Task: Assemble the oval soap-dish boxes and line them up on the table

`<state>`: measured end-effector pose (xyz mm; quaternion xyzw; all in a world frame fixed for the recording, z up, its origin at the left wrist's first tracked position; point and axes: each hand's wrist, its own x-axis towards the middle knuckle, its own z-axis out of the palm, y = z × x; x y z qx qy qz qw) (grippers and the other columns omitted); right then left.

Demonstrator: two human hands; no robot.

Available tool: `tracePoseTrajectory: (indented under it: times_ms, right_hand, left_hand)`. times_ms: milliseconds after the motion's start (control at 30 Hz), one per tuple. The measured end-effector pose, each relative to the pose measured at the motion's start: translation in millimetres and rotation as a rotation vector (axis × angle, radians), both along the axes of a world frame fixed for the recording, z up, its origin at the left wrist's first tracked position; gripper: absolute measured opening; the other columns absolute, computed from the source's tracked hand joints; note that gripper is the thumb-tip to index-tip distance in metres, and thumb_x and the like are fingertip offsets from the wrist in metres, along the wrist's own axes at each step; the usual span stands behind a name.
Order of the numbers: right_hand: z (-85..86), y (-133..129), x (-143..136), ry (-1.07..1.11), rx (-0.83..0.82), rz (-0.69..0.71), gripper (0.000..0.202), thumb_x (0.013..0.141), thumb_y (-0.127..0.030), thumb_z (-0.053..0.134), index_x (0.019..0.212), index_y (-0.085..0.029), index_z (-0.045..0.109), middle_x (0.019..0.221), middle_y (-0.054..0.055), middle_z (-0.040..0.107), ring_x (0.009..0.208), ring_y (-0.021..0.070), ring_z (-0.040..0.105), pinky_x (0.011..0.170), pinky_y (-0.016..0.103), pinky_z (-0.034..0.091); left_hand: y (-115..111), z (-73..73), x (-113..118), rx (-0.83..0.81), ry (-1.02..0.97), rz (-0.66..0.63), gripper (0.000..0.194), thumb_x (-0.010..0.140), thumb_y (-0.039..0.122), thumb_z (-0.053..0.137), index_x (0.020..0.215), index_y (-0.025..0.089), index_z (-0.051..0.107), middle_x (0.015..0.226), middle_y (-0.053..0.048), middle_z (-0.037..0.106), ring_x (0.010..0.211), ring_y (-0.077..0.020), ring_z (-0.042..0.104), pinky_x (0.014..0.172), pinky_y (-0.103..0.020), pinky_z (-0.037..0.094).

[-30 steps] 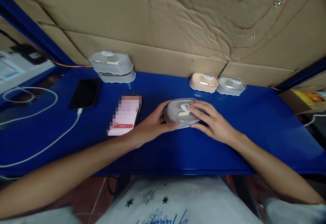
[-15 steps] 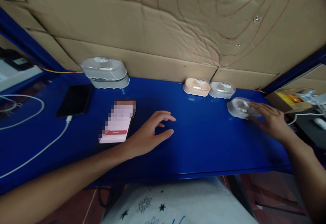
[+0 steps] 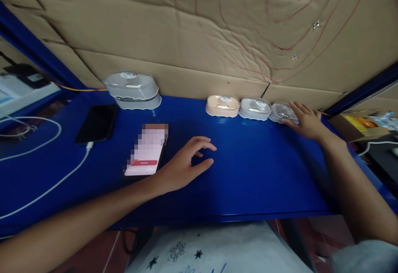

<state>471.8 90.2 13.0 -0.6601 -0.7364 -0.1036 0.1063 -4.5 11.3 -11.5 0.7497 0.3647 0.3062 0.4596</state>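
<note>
At the far right of a row, my right hand (image 3: 306, 120) grips the end of a small grey oval box with a clear lid (image 3: 280, 112), thumb in front and fingers over the back. Touching that box on its left is a second grey lidded box (image 3: 255, 108), and a peach lidded box (image 3: 222, 105) sits beside that. My left hand (image 3: 189, 161) hovers over or rests on the blue table, fingers loosely curved and apart, holding nothing. Just left of it lies a phone with a lit pink screen (image 3: 146, 148).
Two stacked grey lidded boxes (image 3: 133, 90) stand at the back left. A dark phone (image 3: 97, 124) lies on the blue table (image 3: 242, 173) with a white cable (image 3: 71, 169) plugged in. Cardboard (image 3: 149, 28) walls the back. A small open carton (image 3: 357, 126) stands at right.
My right hand has pushed its grey box back and left against the row. The peach box and the middle grey box have shifted left. My left hand stays nearly still.
</note>
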Motion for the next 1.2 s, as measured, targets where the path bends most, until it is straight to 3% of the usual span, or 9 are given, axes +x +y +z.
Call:
tracePoseTrajectory:
  times_ms: [100, 233, 367, 467, 600, 767, 1000, 1100, 1200]
  right_hand:
    - [6.6, 16, -80, 0.023, 0.026, 0.271, 0.073, 0.108, -0.059, 0.051, 0.164, -0.013, 0.040, 0.167, 0.025, 0.044, 0.158, 0.0392, 0.038, 0.125, 0.060, 0.028]
    - [-1.0, 48, -200, 0.000, -0.061, 0.532, 0.076, 0.105, -0.055, 0.057, 0.163, -0.009, 0.039, 0.169, 0.024, 0.041, 0.159, 0.0416, 0.035, 0.128, 0.065, 0.025]
    - [-16.4, 34, -256, 0.065, -0.026, 0.636, 0.063, 0.102, -0.041, 0.066, 0.155, -0.012, 0.049, 0.160, 0.024, 0.052, 0.154, 0.0410, 0.043, 0.128, 0.068, 0.024]
    - [-21.2, -19, -246, 0.215, -0.015, 0.787, 0.050, 0.104, -0.046, 0.064, 0.146, -0.019, 0.057, 0.145, 0.019, 0.062, 0.152, 0.0380, 0.045, 0.127, 0.068, 0.030]
    - [-17.3, -84, -208, 0.484, -0.133, 0.843, 0.050, 0.104, -0.047, 0.064, 0.147, -0.022, 0.054, 0.140, 0.017, 0.059, 0.141, 0.0317, 0.056, 0.114, 0.051, 0.054]
    - [-16.2, -82, -175, 0.581, -0.114, 0.726, 0.036, 0.106, -0.040, 0.061, 0.141, -0.028, 0.059, 0.135, 0.013, 0.063, 0.130, 0.0296, 0.064, 0.112, 0.053, 0.055]
    - [-21.2, -66, -170, 0.473, -0.037, 0.555, 0.032, 0.108, -0.040, 0.057, 0.136, -0.026, 0.064, 0.130, 0.012, 0.068, 0.125, 0.0313, 0.065, 0.109, 0.053, 0.054]
    - [-21.9, -68, -170, 0.374, 0.017, 0.467, 0.031, 0.106, -0.042, 0.060, 0.130, -0.024, 0.068, 0.125, 0.012, 0.071, 0.118, 0.0329, 0.067, 0.106, 0.055, 0.053]
    - [-25.2, -64, -167, 0.300, 0.057, 0.411, 0.031, 0.106, -0.042, 0.060, 0.127, -0.021, 0.070, 0.120, 0.014, 0.072, 0.113, 0.0341, 0.068, 0.101, 0.055, 0.053]
  left_hand:
    - [-2, -0.1, 1, 0.025, 0.011, 0.000, 0.022, 0.101, 0.035, 0.065, 0.121, 0.030, 0.069, 0.145, -0.008, 0.056, 0.129, -0.0273, 0.061, 0.104, -0.044, 0.054]
    - [-2, 1.8, 1, 0.135, 0.010, 0.090, 0.025, 0.102, 0.031, 0.062, 0.127, 0.030, 0.064, 0.147, -0.009, 0.053, 0.133, -0.0275, 0.058, 0.107, -0.044, 0.053]
    - [1, 7.0, -3, 0.310, 0.062, 0.274, 0.044, 0.098, 0.031, 0.068, 0.139, 0.033, 0.053, 0.158, -0.010, 0.042, 0.149, -0.0314, 0.044, 0.119, -0.051, 0.044]
    - [4, 7.3, -6, 0.370, 0.118, 0.316, 0.072, 0.089, 0.036, 0.081, 0.150, 0.033, 0.043, 0.167, -0.011, 0.032, 0.159, -0.0369, 0.029, 0.128, -0.057, 0.030]
    - [3, -0.8, -5, 0.231, 0.261, 0.128, 0.101, 0.075, 0.053, 0.093, 0.157, 0.033, 0.037, 0.164, -0.015, 0.045, 0.152, -0.0441, 0.041, 0.125, -0.063, 0.028]
    - [0, -6.0, -2, 0.178, 0.292, 0.048, 0.106, 0.079, 0.056, 0.089, 0.163, 0.032, 0.030, 0.166, -0.017, 0.045, 0.153, -0.0446, 0.042, 0.126, -0.066, 0.026]
    - [-7, -1.5, -5, 0.273, 0.334, 0.013, 0.084, 0.090, 0.040, 0.082, 0.162, 0.039, 0.038, 0.181, -0.010, 0.001, 0.167, -0.0424, 0.011, 0.130, -0.065, 0.025]
    - [-9, -2.8, -4, 0.412, 0.357, -0.006, 0.058, 0.097, 0.032, 0.074, 0.151, 0.037, 0.054, 0.180, -0.009, 0.006, 0.166, -0.0412, 0.014, 0.130, -0.065, 0.026]
    - [-10, -2.2, -3, 0.480, 0.375, -0.045, 0.021, 0.099, 0.028, 0.072, 0.119, 0.030, 0.075, 0.175, -0.009, 0.026, 0.161, -0.0410, 0.028, 0.127, -0.066, 0.029]
